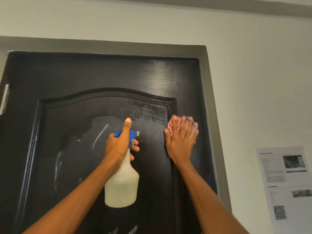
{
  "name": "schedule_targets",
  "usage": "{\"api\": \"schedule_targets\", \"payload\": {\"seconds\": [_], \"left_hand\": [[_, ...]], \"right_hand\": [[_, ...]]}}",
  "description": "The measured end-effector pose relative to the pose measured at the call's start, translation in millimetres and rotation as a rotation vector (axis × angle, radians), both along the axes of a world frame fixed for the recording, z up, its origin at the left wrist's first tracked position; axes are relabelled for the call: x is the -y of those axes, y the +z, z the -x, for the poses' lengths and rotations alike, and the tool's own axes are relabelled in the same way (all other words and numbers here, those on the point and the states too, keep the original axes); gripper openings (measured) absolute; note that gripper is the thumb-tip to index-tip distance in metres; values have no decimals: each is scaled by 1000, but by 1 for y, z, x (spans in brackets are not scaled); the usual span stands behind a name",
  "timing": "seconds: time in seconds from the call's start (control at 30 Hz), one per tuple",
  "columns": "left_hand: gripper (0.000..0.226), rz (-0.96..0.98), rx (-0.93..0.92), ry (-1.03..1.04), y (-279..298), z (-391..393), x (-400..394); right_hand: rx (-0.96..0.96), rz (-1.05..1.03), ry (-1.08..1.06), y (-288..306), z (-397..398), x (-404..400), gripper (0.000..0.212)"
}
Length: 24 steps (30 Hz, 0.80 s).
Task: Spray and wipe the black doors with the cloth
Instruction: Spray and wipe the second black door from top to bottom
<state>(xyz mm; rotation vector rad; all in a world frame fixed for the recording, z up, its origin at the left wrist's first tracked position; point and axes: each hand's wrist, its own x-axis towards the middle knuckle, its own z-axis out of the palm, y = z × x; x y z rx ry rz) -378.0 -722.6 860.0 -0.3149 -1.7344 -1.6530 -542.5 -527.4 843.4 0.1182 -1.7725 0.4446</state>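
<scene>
The left grip [120, 146] is closed around the neck of a translucent white plastic spray bottle with a blue trigger head [122, 184]; fingers curl at the trigger and the thumb sticks straight up past the blue cap. The bottle hangs below that grip, its nozzle pointing toward the tall black wood-grain door with a raised arched panel [70, 135] just ahead of it. It looks part full of pale liquid, so I judge it moderately heavy and bottom-weighted; the narrow neck under the trigger is the sensible place to hold it, as the smooth wide body would slip if wet.

To the right of the left grip, the right grip [181, 139] lies flat, palm pressing a red-and-white checked cloth [173, 123] against the door, near the right edge of the arched panel. The cloth shows above and beside the fingers, which are blurred. It appears soft and limp, best bunched under the whole palm so it does not slide free on the damp surface.

Wet streaks and a hazy patch lie left of the left grip; a glossy area shows above the right grip. The door is rigid and takes firm pressure. A grey door frame [209, 102] borders it, right of the right grip.
</scene>
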Motion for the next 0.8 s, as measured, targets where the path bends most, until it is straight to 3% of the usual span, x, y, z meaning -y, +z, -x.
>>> {"api": "schedule_targets", "payload": {"seconds": [0.1,0.17,0.3,0.4,0.47,0.53,0.7,0.8], "left_hand": [[68,-36,-3,24,0,-3,8],[67,-56,-2,53,-2,-5,14],[65,-76,-14,103,-15,-8,29],[66,-68,-3,137,-29,-11,42],[67,-74,0,148,-33,-15,50],[67,-82,-2,156,-32,-17,56],[68,-66,12,179,-29,-16,67],[68,-66,5,160,-33,-16,74]], "right_hand": [[-28,-104,32,62,-6,22,69],[-80,-232,44,68,-7,40,66],[-170,-715,127,-12,-12,63,67],[-144,-1251,165,-100,-17,48,63],[-156,-1434,113,-112,-14,35,59],[-162,-1269,52,-80,-11,28,61],[-31,-355,-7,47,-12,10,69],[-14,-116,-10,68,-9,27,73]]}}
